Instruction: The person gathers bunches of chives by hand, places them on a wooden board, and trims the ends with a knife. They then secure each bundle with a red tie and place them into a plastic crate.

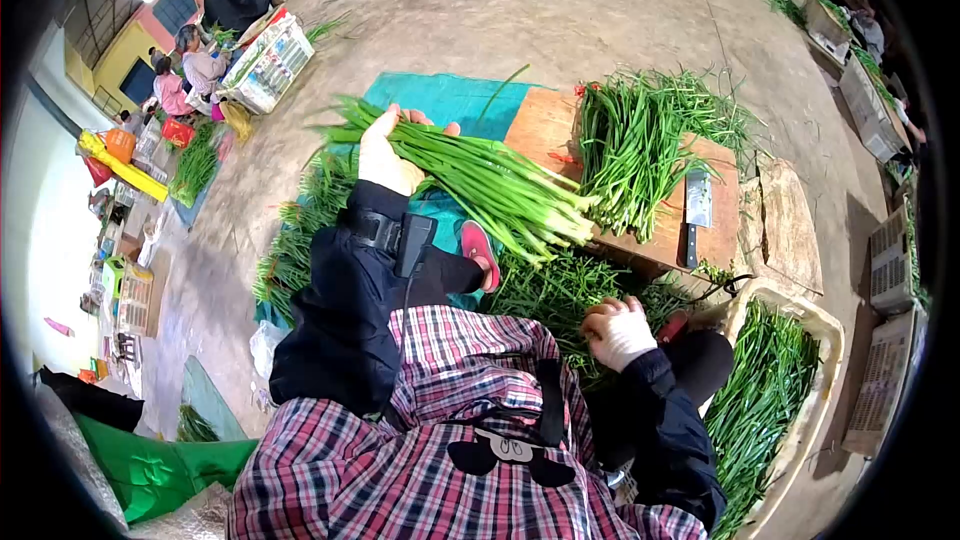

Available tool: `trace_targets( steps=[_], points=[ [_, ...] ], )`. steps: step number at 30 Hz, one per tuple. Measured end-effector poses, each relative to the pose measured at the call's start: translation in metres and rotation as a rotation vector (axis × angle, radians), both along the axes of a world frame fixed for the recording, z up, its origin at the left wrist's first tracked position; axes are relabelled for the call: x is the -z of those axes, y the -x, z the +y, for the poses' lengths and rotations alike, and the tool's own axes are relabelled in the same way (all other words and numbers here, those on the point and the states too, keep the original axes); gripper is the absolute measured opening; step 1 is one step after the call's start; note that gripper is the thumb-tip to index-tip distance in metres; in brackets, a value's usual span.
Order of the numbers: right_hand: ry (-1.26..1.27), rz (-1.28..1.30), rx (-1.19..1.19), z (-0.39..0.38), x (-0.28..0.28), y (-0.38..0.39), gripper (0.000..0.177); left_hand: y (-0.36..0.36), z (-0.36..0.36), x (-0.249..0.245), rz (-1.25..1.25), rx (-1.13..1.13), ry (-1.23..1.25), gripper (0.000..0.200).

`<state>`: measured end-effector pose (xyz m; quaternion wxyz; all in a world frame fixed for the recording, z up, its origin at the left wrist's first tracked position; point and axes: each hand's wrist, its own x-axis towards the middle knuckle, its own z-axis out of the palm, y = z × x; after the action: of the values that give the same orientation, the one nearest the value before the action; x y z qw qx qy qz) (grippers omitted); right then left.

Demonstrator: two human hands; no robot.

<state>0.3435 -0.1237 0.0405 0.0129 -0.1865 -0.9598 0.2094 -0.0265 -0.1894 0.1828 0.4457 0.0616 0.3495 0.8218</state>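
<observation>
A low wooden counter (545, 125) is covered by a heap of cut greens (640, 145). A long bunch of green stalks (490, 185), pale ends at the counter's edge, is held in the left hand (385, 155), fingers wrapped around it. A cleaver (697, 212) is laid on the counter. The right hand (618, 332) is curled on loose greens (550, 290); whether any are gripped cannot be told.

We count one bundle of white-ended green spring onions (490, 185), one loose heap of thin green stalks (640, 145), one steel cleaver with a dark handle (697, 210), one low wooden desk (545, 125) and two bare hands: a left hand (385, 155) and a right hand (618, 332).
</observation>
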Motion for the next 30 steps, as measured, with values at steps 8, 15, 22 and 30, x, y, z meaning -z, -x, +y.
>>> trace_targets(
  steps=[8,15,22,30],
  points=[
    [0.54,0.613,0.375,0.048,-0.048,0.001,0.073,-0.025,0.014,-0.047,0.242,0.157,-0.034,0.021],
    [0.31,0.765,0.364,0.083,-0.036,0.072,0.102,-0.046,0.023,-0.072,0.24,0.413,-0.034,0.021],
    [-0.076,1.036,0.212,0.084,-0.078,0.119,0.062,-0.067,0.031,-0.092,0.277,0.667,-0.015,0.021],
    [1.318,0.807,-0.143,0.069,-0.07,0.089,0.077,-0.078,0.055,-0.106,0.345,0.681,0.194,0.015]
  ],
)
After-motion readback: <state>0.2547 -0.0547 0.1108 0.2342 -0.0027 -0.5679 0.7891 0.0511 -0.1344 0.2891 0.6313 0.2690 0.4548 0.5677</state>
